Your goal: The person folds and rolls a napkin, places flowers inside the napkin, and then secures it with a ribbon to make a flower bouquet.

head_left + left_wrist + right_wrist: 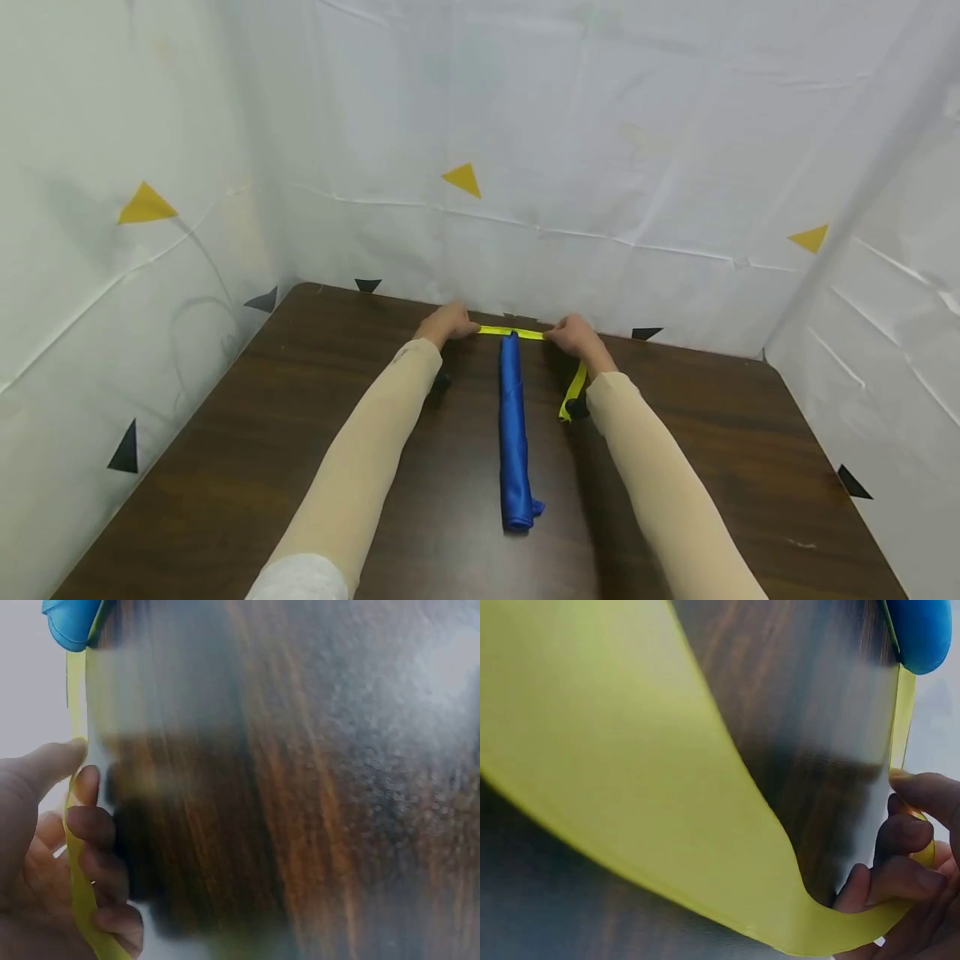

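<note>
A rolled blue cloth (513, 433) lies lengthwise on the table, a small loose flap at its near end. Across its far end runs a yellow ribbon (532, 334), drawn out straight between both hands. My left hand (446, 323) pinches the ribbon left of the roll; in the left wrist view the strip (77, 712) runs between thumb and fingers and down over the palm. On the other side my right hand (576, 335) pinches it too. From there the ribbon's tail (645, 765) loops out large in the right wrist view and hangs below the wrist in the head view.
The dark wood-grain table (247, 425) stands against white sheeting (570, 125) on the back and both sides. Yellow triangles (147, 204) and black triangles (126, 447) mark the sheeting. The hands work near the table's far edge.
</note>
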A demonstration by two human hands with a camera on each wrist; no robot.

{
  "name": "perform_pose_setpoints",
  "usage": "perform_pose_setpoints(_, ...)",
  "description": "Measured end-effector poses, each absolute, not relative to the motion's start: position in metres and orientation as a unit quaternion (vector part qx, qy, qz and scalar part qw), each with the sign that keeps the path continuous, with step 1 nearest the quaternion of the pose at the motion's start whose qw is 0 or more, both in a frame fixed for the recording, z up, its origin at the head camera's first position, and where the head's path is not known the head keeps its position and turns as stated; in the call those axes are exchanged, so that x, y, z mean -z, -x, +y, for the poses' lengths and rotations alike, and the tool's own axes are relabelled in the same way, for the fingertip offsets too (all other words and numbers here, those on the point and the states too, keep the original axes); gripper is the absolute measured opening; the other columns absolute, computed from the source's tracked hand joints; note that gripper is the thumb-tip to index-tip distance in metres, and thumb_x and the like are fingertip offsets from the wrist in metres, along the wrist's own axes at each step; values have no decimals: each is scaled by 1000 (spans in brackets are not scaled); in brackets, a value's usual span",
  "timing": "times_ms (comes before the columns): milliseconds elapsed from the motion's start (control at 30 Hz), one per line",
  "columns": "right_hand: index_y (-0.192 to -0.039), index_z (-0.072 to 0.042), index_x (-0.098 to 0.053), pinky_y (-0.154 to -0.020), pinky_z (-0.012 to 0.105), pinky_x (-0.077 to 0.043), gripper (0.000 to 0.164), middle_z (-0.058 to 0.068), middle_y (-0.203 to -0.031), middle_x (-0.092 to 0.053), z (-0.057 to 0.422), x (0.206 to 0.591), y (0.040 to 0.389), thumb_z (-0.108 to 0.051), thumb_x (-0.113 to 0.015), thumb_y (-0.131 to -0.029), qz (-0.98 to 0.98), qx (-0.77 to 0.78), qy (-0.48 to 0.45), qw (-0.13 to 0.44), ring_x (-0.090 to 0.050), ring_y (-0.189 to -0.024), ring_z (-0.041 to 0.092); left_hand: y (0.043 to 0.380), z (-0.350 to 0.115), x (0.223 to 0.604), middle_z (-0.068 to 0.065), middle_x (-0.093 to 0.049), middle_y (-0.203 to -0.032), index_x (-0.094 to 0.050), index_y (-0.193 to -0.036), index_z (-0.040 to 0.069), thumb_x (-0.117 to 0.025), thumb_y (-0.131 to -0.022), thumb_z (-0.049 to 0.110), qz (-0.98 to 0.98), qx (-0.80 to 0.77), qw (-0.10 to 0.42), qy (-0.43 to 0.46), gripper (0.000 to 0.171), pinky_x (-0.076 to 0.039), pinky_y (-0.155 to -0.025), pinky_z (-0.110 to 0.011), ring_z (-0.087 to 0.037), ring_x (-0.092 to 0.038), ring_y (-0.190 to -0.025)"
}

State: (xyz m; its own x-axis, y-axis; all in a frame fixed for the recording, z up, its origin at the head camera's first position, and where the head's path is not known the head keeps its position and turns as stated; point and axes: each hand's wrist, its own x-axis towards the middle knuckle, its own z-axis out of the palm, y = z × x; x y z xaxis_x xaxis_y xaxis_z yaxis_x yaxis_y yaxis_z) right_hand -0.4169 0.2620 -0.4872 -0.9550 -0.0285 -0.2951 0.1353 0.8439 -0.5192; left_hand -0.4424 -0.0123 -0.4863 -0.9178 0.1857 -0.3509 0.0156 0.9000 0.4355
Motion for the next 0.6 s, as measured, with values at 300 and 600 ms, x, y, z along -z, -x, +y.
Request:
perform_pose_setpoints(300, -68, -15, -46, -65, 35, -38, 48, -3, -65, -40, 264, 486, 415, -35, -55, -111, 960, 252, -2, 123, -40, -65, 16, 460, -13, 500, 2, -34, -57, -40, -59, 18, -52, -107, 24, 956, -228, 184, -22, 51, -35, -81, -44, -20, -33, -60)
perform_pose_setpoints(600, -67, -13, -51, -61, 31, -42, 45, -1, -64, -50, 273, 485, 415, -27, -58, -109, 954, 247, 25, 168, -45, -60, 15, 445, -15, 478, 2, -38, -68, -43, -67, 17, -54, -107, 27, 950, -243, 193, -39, 43, -34, -93, -47, -20, -39, -73)
